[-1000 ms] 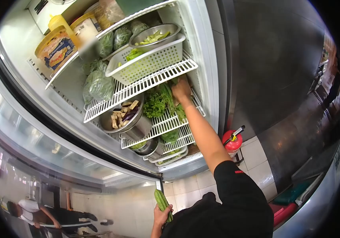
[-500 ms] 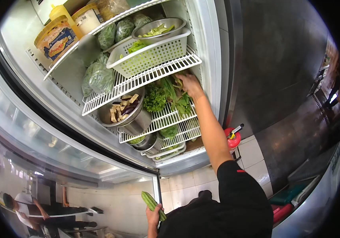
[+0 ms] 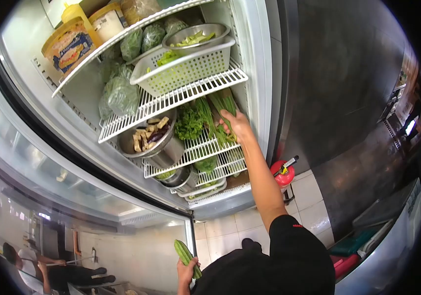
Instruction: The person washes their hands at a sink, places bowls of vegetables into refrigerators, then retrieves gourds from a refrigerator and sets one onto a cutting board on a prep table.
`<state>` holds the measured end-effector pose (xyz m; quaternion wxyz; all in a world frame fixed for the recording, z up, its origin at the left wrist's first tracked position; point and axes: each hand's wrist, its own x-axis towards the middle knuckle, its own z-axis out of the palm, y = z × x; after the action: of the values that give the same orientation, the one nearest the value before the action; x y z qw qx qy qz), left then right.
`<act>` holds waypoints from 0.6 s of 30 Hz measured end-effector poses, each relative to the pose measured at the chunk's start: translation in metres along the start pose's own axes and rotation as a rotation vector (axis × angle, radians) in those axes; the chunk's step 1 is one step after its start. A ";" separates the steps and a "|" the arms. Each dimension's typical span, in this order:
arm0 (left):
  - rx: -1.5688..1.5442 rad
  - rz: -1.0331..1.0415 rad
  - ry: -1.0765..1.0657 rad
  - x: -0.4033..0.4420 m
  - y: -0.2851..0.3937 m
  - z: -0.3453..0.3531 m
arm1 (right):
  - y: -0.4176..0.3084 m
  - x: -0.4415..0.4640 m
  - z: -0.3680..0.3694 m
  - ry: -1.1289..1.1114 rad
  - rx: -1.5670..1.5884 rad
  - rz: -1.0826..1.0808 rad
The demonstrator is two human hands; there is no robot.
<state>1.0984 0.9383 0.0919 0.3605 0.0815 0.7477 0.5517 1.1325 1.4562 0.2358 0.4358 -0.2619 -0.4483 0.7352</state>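
My left hand [image 3: 187, 271] is closed around a ridged green gourd [image 3: 184, 251], low in view beside my black shirt. Inside the refrigerator, my right hand [image 3: 236, 125] grips a bunch of leafy greens [image 3: 225, 101], its fingers wrapped round the long stalks. Leaves from the bunch hang below the hand, over the wire shelf [image 3: 205, 147]. Just left of it lies curly green parsley-like herb [image 3: 188, 123]. A metal pot [image 3: 163, 153] of cut eggplant [image 3: 146, 135] stands farther left on the same shelf.
Above, a white perforated basket [image 3: 186, 71] carries a metal bowl [image 3: 196, 40] of cut greens. Wrapped vegetables [image 3: 121, 96] and a mayonnaise tub [image 3: 70, 44] sit nearby. The glass door [image 3: 72, 162] stands at left, showing another person [image 3: 31, 265]. A red extinguisher [image 3: 283, 173] is at right.
My right hand has drawn back from deeper on the shelf, now wrapped round the stalks of the greens. The gourd stays in my left hand. The person seen in the glass has shifted.
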 end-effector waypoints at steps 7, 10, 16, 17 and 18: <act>0.161 -0.007 -0.120 -0.024 -0.004 -0.034 | 0.050 -0.133 -0.041 -0.146 0.223 -0.032; 0.101 0.034 -0.084 -0.033 -0.012 -0.030 | 0.072 -0.180 -0.055 -0.224 0.309 -0.026; -0.004 0.102 -0.248 -0.067 0.003 -0.005 | 0.093 -0.275 -0.064 -0.306 0.398 -0.027; 0.002 0.092 -0.262 -0.075 0.002 -0.005 | 0.095 -0.292 -0.064 -0.326 0.419 -0.046; -0.019 0.131 -0.296 -0.082 0.003 -0.004 | 0.095 -0.307 -0.065 -0.332 0.429 -0.049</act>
<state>1.1544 0.8940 0.1316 0.4306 0.2071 0.6743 0.5631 1.2927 1.1947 0.1194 0.4196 -0.0283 -0.3538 0.8354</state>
